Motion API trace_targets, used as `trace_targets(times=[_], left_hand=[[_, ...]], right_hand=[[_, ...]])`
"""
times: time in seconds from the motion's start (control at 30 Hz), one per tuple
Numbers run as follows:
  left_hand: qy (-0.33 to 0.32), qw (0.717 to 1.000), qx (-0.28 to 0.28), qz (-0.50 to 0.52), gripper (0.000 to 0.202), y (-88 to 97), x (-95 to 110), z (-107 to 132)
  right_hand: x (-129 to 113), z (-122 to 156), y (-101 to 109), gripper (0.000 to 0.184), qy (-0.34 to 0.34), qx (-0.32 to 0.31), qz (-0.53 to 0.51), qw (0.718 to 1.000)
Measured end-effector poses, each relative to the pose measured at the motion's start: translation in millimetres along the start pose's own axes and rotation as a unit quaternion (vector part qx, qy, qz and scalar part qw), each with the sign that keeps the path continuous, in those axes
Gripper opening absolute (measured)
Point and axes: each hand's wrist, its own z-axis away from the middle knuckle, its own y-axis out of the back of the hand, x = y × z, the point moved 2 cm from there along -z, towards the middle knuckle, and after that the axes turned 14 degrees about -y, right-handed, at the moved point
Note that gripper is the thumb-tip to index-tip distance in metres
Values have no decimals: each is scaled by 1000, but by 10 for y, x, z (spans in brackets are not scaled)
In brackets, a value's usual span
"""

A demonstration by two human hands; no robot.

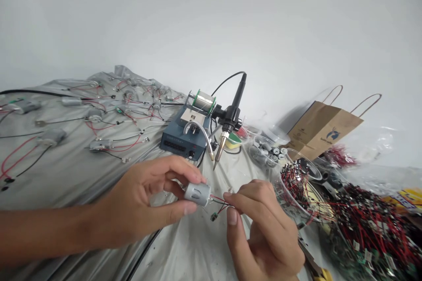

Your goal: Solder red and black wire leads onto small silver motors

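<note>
Between the thumb and fingers of my left hand [165,193] lies a small silver DC motor [198,194], held sideways with its terminal end to the right. Red and dark wires [218,199] run from that end to my right hand [263,224], whose thumb and forefinger are closed on them. Below the wires hangs a tiny green circuit board [214,216]. Just beyond the motor, the tip of a soldering iron [221,149] points down from its stand, close to a curved metal feed tube [210,142].
A blue soldering station [180,140] carries a solder spool [203,101]. Several wired motors [51,137] lie on the grey sheet at left. At right are a tub of motors [267,151], a heap of red and black wired boards [365,224], a paper bag [321,129] and a yellow-handled tool [321,274].
</note>
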Motion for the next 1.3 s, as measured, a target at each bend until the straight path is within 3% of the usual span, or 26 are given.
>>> trace_targets(times=[0.33, 0.57, 0.63, 0.73, 0.8, 1.07, 1.3], left_hand=[[-65, 998, 26, -5, 34, -35, 8, -23], [-131, 990, -4, -48, 38, -20, -21, -8], [-192, 975, -25, -111, 37, -8, 16, -15], [-295, 927, -79, -217, 30, -17, 93, -27], [-324, 904, -111, -254, 25, -32, 132, -20], [-329, 889, -167, -272, 25, -87, 149, 109], [-320, 882, -176, -300, 22, -109, 166, 92]], right_hand=[[-15, -6, -5, 27, 6, 8, -9, 1000], [-34, -37, 9, 25, 11, 14, -9, 1000], [-54, -53, 37, 25, 1, 28, 2, 1000], [-146, -82, 70, 22, 2, 48, 48, 998], [-234, -96, 78, 19, 2, 51, 68, 996], [-423, -61, -2, 17, -4, -26, 82, 996], [-429, -6, -75, 12, 42, 18, 152, 987]])
